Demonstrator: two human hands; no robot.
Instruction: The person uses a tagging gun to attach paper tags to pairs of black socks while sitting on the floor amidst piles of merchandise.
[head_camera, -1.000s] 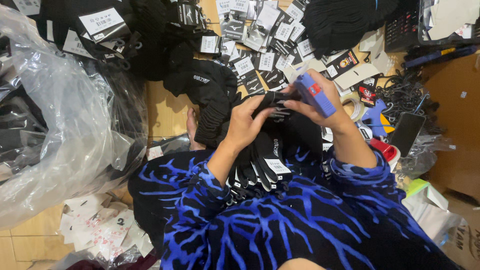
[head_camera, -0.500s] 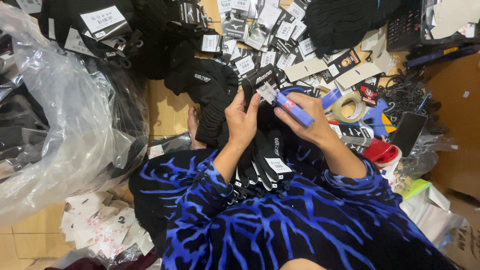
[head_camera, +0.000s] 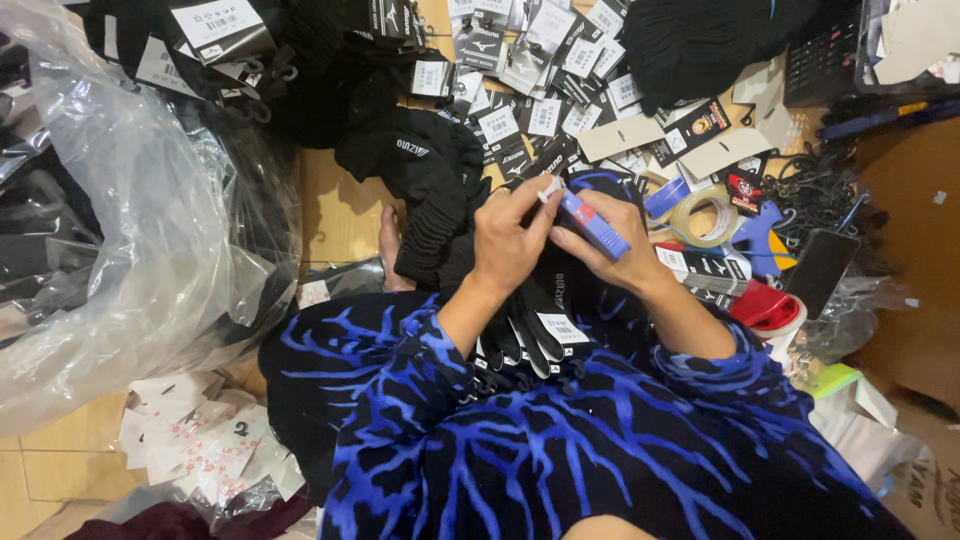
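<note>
Head view, person seated on wooden floor, blue/black patterned sleeves.

Right hand: closed round a blue tagging tool, tool tilted, tip pointing up-left. Left hand: fingers pinched at the tool's white tip, touching it.

Both hands directly above a stack of black socks w/ white tags lying in the lap.

Surroundings: more black socks just ahead on floor; pile of card labels beyond. Clear tape roll and red tape dispenser right of right hand, near. Big clear plastic bag at left. Sheets of small stickers lower left.
</note>
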